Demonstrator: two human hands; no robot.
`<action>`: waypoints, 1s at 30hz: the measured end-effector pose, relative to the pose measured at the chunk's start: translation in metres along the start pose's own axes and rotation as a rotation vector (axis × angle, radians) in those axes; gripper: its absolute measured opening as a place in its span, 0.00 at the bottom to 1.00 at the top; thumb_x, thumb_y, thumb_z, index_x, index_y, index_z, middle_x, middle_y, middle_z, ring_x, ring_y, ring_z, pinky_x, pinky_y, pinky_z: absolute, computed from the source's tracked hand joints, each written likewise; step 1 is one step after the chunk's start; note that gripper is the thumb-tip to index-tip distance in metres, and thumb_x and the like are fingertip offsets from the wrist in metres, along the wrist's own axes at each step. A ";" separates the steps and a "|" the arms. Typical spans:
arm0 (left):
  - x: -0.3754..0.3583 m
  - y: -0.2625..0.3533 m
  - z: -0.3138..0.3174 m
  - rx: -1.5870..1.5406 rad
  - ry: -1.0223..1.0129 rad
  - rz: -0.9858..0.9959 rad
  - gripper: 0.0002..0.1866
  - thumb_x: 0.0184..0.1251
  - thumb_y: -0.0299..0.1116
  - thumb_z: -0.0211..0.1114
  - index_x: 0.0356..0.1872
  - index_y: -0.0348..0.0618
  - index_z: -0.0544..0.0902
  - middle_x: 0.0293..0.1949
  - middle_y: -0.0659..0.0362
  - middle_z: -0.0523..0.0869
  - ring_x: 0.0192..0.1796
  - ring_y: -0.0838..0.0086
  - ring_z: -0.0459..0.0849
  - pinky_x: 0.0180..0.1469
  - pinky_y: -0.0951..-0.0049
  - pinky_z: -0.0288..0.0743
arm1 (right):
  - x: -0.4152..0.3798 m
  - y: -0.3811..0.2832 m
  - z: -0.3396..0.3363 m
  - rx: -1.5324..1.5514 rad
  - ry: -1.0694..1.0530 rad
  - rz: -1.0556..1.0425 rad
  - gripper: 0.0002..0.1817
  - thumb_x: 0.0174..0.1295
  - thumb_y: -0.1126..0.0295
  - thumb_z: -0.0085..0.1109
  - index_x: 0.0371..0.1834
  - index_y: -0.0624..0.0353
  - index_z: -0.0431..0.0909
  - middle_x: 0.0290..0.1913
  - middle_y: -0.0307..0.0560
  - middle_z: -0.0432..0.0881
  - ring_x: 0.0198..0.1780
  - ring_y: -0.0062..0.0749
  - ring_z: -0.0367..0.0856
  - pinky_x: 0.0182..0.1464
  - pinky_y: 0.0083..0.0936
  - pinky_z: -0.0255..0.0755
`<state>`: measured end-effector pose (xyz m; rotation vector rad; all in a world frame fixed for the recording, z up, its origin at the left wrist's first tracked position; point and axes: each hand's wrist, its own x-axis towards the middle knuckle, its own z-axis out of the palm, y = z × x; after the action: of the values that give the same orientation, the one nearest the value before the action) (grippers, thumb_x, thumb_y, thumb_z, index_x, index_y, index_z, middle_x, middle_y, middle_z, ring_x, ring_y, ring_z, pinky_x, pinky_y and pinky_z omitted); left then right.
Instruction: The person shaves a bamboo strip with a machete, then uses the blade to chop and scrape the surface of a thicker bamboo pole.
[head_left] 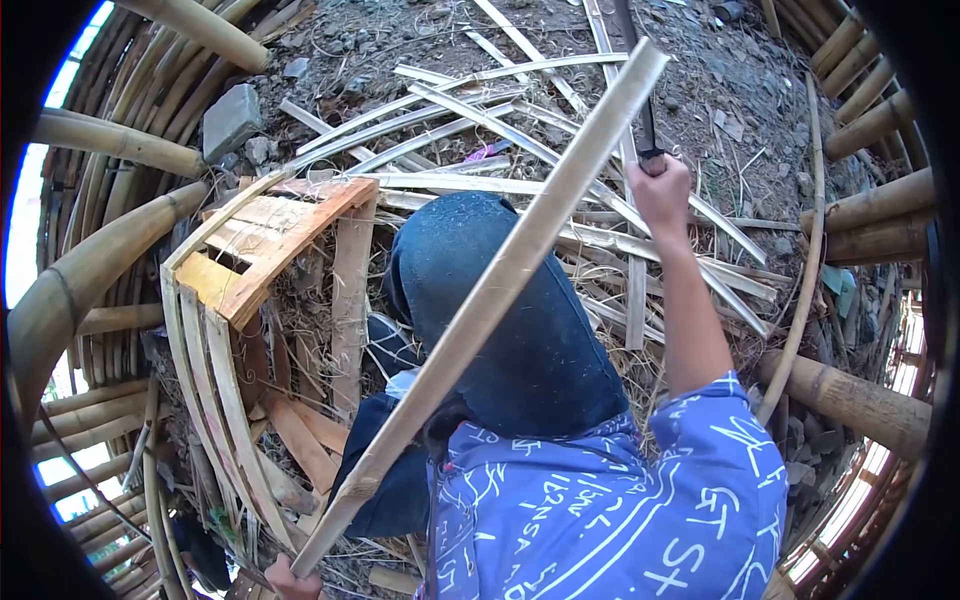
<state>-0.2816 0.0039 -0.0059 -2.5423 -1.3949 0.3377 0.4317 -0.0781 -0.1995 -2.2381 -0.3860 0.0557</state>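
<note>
My left hand [290,582], at the bottom edge, grips the lower end of a long flat bamboo strip [500,270]. The strip runs diagonally up and to the right across my jeans-clad knee [520,350]. My right hand [660,185] is raised at the end of my outstretched arm, closed around the handle of a dark-bladed knife [640,95]. The blade points away from me, just right of the strip's upper end. Whether blade and strip touch cannot be told.
A wooden crate-like frame [270,240] wrapped in bent bamboo slats [215,390] stands to the left. Several split bamboo strips [470,110] litter the dirt ahead. A grey stone [232,118] lies at the upper left. Thick bamboo poles [100,260] ring the spot, including on the right [860,405].
</note>
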 end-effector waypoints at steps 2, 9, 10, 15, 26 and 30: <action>0.020 0.000 0.019 -0.480 -0.082 0.066 0.09 0.44 0.30 0.63 0.17 0.38 0.71 0.13 0.45 0.71 0.19 0.44 0.75 0.21 0.54 0.66 | -0.015 -0.011 0.006 0.174 0.046 0.056 0.10 0.49 0.69 0.62 0.19 0.64 0.78 0.19 0.46 0.81 0.21 0.28 0.78 0.29 0.29 0.70; 0.035 0.023 0.045 -0.509 -0.277 0.145 0.11 0.39 0.32 0.60 0.16 0.38 0.68 0.14 0.41 0.72 0.22 0.40 0.76 0.24 0.53 0.68 | -0.024 -0.029 -0.004 0.698 -0.009 0.324 0.11 0.58 0.69 0.57 0.18 0.55 0.72 0.12 0.33 0.69 0.12 0.19 0.67 0.15 0.19 0.62; 0.033 0.022 0.051 -0.573 -0.265 0.178 0.11 0.38 0.32 0.60 0.16 0.37 0.68 0.14 0.41 0.72 0.22 0.41 0.76 0.24 0.53 0.69 | -0.025 -0.039 -0.011 0.679 0.028 0.368 0.14 0.58 0.68 0.57 0.15 0.53 0.69 0.12 0.34 0.67 0.12 0.19 0.67 0.16 0.19 0.62; 0.011 0.028 0.068 -0.504 -0.301 0.195 0.10 0.38 0.32 0.59 0.16 0.38 0.68 0.14 0.42 0.72 0.21 0.42 0.77 0.25 0.54 0.70 | -0.017 -0.015 -0.014 0.865 -0.037 0.485 0.13 0.56 0.69 0.57 0.17 0.52 0.67 0.13 0.36 0.69 0.12 0.21 0.69 0.15 0.20 0.62; -0.078 0.031 0.123 -0.666 -0.368 0.086 0.10 0.40 0.32 0.61 0.15 0.40 0.68 0.13 0.45 0.71 0.18 0.46 0.76 0.22 0.56 0.69 | -0.010 -0.009 -0.049 0.970 0.167 0.330 0.05 0.56 0.76 0.56 0.27 0.59 0.69 0.17 0.37 0.69 0.14 0.21 0.68 0.18 0.23 0.67; -0.071 0.055 0.106 -0.650 -0.333 0.056 0.09 0.40 0.30 0.59 0.15 0.40 0.68 0.13 0.45 0.72 0.18 0.45 0.76 0.23 0.57 0.69 | -0.040 -0.047 -0.061 0.871 0.076 0.211 0.05 0.55 0.77 0.55 0.26 0.59 0.69 0.17 0.37 0.70 0.14 0.22 0.68 0.19 0.22 0.66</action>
<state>-0.3070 -0.0763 -0.1165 -3.1601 -1.7888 0.3789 0.3920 -0.1069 -0.1280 -1.4022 -0.0497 0.2070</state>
